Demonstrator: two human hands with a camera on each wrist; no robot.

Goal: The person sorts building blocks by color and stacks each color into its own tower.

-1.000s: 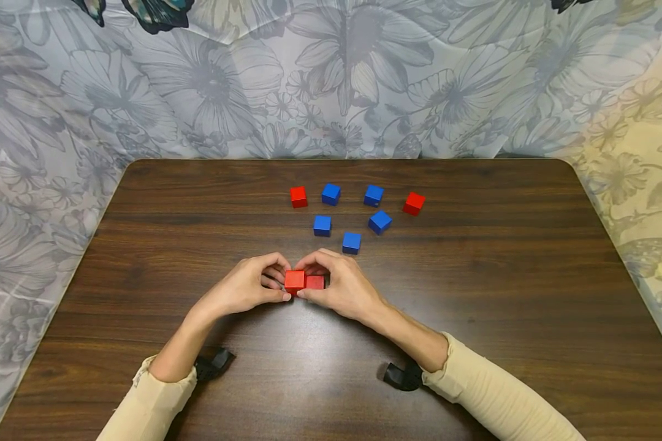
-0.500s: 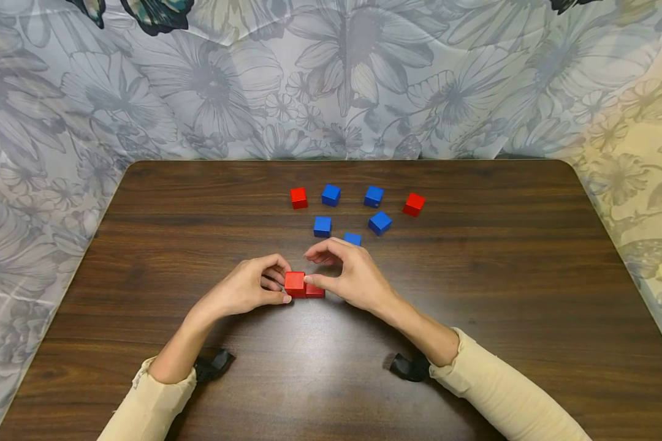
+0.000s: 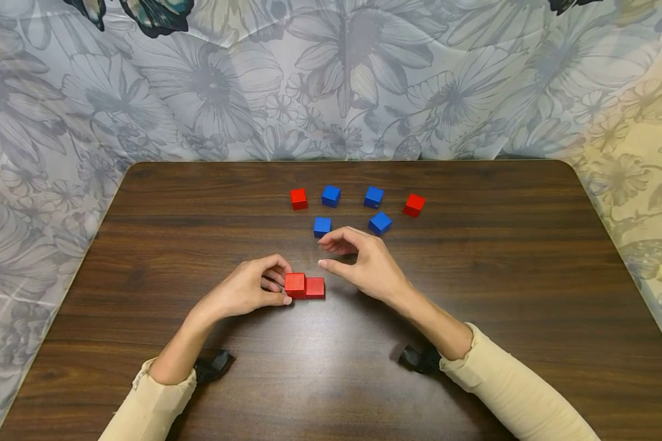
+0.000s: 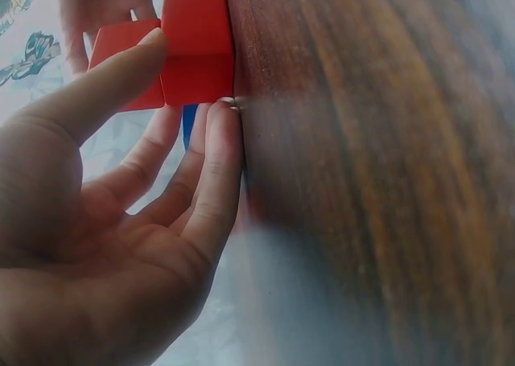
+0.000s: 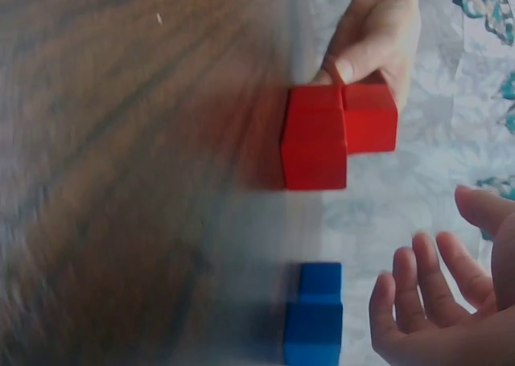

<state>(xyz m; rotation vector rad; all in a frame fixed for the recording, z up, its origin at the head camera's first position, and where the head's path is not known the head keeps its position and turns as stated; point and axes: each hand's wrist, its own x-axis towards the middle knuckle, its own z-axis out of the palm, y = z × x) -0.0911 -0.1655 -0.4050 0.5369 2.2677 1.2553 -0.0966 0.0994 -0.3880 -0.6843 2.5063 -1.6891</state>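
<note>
Your left hand (image 3: 245, 286) pinches the red stack (image 3: 295, 285); this grip, drawn in between thumb and fingers, likely keeps the upper cube (image 5: 371, 121) square; the single red cube (image 3: 315, 288) on the counter (image 3: 502, 275) touches the stack's right side, presumably for alignment; your right hand's (image 3: 372, 263) grip stands parted and holds nothing, near the blue cubes (image 3: 380, 223); their loose spacing probably leaves finger room.

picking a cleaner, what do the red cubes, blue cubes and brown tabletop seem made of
Red cubes: probably painted wood or plastic, satin; smooth, evenly coloured faces. Blue cubes: likewise, same even faces. Brown tabletop: perhaps wood or laminate, glossy; dark grain streaks, bright reflection.
</note>
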